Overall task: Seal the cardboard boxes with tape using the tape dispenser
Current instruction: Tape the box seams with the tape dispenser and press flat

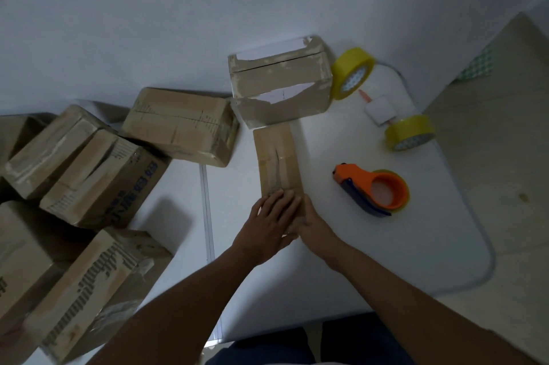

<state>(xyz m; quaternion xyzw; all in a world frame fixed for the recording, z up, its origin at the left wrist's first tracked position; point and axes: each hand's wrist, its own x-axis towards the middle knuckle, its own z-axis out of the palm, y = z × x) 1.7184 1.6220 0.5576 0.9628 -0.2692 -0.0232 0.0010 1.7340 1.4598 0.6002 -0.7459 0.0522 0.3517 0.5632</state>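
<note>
A narrow cardboard box lies lengthwise on the white table, its top flaps meeting along a middle seam. My left hand lies flat on the box's near end with fingers spread. My right hand grips the near right corner of the same box. The orange and blue tape dispenser rests on the table to the right of the box, a hand's width from my right hand, with nothing holding it.
A bigger box with torn paper stands just behind the narrow one. Two yellow tape rolls and a small white block lie at the back right. Several cardboard boxes crowd the left side. The table's right edge borders the floor.
</note>
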